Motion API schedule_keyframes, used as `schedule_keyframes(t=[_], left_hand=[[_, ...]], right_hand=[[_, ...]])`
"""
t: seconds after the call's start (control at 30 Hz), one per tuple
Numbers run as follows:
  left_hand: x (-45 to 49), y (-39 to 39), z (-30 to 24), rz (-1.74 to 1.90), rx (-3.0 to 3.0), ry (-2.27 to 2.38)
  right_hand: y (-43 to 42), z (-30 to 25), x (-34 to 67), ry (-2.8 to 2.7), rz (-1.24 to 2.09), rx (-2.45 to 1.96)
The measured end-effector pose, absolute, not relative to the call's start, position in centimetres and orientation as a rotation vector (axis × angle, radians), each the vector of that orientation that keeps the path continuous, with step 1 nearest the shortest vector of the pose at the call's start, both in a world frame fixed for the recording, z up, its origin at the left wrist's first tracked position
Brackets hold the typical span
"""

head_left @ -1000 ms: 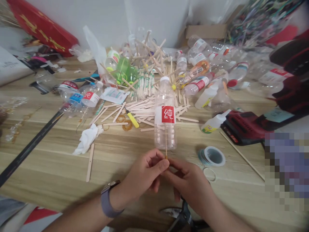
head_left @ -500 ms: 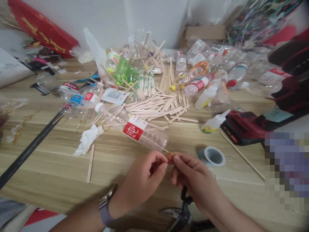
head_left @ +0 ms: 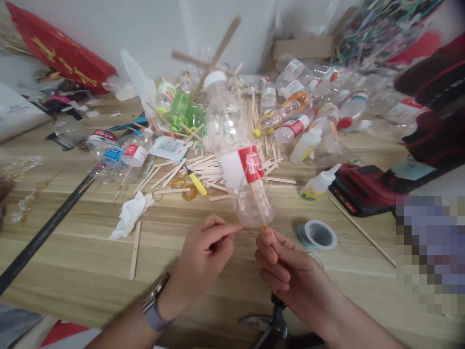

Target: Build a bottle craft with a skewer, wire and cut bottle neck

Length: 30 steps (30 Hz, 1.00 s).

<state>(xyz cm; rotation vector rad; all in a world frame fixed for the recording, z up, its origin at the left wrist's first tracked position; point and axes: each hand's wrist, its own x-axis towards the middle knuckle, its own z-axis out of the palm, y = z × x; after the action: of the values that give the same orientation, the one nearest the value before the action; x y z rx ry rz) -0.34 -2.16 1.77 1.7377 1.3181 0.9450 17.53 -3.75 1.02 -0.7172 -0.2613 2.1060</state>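
Note:
A clear plastic bottle (head_left: 232,126) with a red and white label is raised in front of me, tilted, white cap up. Crossed wooden sticks (head_left: 214,55) show at its cap. My right hand (head_left: 286,261) pinches the end of a thin stick (head_left: 258,196) at the bottle's base, where a bit of orange shows. To the left, my left hand (head_left: 209,252) has its index finger stretched toward the base, other fingers curled; whether the fingertip touches anything is unclear. Behind the bottle lie orange rubber bands (head_left: 189,192) and a yellow-handled tool (head_left: 197,184).
Flat wooden sticks (head_left: 170,169) and several bottles (head_left: 296,123) crowd the back. On the right are a glue bottle (head_left: 316,186), a tape roll (head_left: 321,235) and a red-black power tool (head_left: 358,191). Dark-handled shears (head_left: 278,322) lie near me; crumpled tissue (head_left: 132,215) sits left.
The bottle has swung from lying slanted left to nearly upright, uncovering the rubber bands and yellow-handled tool. My left hand has drawn slightly left and its index finger has straightened.

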Motion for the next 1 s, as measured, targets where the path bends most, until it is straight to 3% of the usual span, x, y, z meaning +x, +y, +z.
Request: schedule_keyframes(t=[0.23,0.53,0.8,1.0], left_hand=[[0.5,-1.6,1.4,0.808,1.452,1.446],[-1.3,-0.3,1.7,0.416,1.341,1.193],[-0.9,-1.0,-0.2,0.54,0.98,0.961],[0.1,-1.2,0.5,0.636,0.759,0.903]], right_hand=[[-4.1,0.7,16.9,-0.265,2.139,-0.757],[-4.3,0.3,16.4,-0.441,2.222,-0.877],[-4.9,0.3,16.1,-0.62,2.312,-0.95],[-4.7,0.3,16.0,-0.534,2.152,-0.937]])
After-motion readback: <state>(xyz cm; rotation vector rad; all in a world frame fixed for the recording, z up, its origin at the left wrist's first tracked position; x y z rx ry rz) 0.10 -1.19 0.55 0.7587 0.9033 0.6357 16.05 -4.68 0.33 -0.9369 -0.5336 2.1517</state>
